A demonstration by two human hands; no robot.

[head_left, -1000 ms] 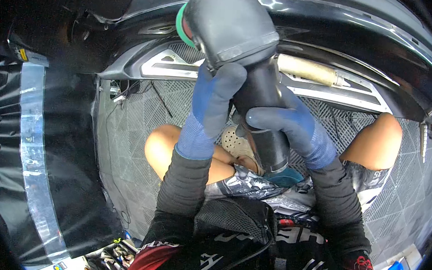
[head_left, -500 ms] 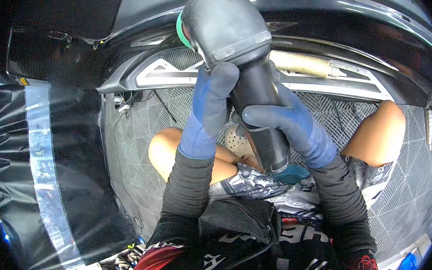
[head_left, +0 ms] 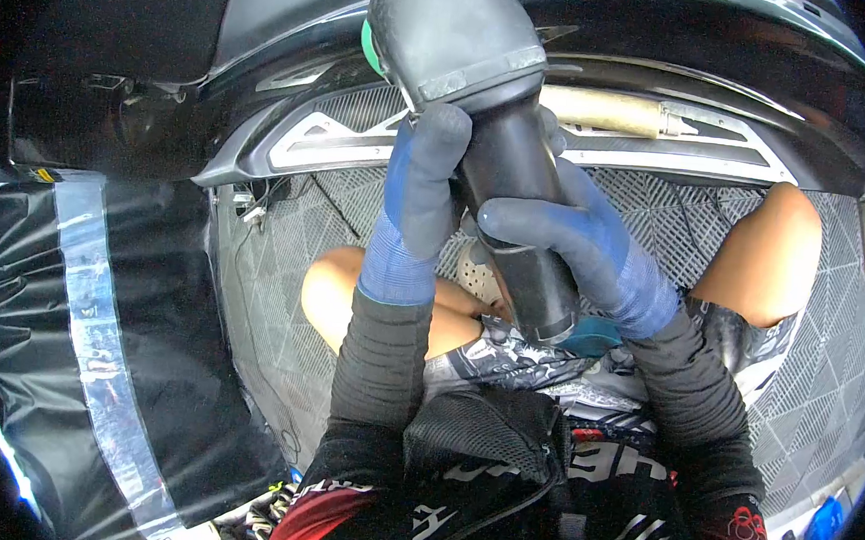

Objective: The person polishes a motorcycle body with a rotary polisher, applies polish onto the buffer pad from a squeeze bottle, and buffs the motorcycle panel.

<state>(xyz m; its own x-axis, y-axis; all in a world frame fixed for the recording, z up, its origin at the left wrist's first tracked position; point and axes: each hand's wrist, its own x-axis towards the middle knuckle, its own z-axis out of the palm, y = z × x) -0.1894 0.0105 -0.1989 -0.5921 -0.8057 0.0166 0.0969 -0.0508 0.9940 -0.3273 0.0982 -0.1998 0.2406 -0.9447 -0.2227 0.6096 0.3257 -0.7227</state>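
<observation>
Grey patterned flooring (head_left: 276, 349) is spreading beneath a seated person (head_left: 506, 506), with glossy black bodywork (head_left: 689, 37) curving ahead. The left hand (head_left: 424, 174), gloved, is clasping a black power tool (head_left: 505, 160) just below its bulky head (head_left: 459, 31), thumb against the near side. Lower down the same tool, the gloved right hand (head_left: 580, 235) is holding the barrel (head_left: 527, 282), thumb lying across it. Most fingers are hiding behind the casing, so grip tightness cannot be told.

Ahead of the left hand, a green pad (head_left: 370, 47) is showing at the head's edge; whether it is touching the bodywork, the view is not revealing. Beyond the right hand, a pale gold tube (head_left: 604, 109) is lying on a silver-trimmed sill (head_left: 681, 165). Left of the left hand, a black sheet (head_left: 16, 341) is covering the surface.

Slack fingers could let the smooth casing slip onto the legs (head_left: 331, 293); tipping forward could scuff the bodywork; swinging right could knock the tube loose.
</observation>
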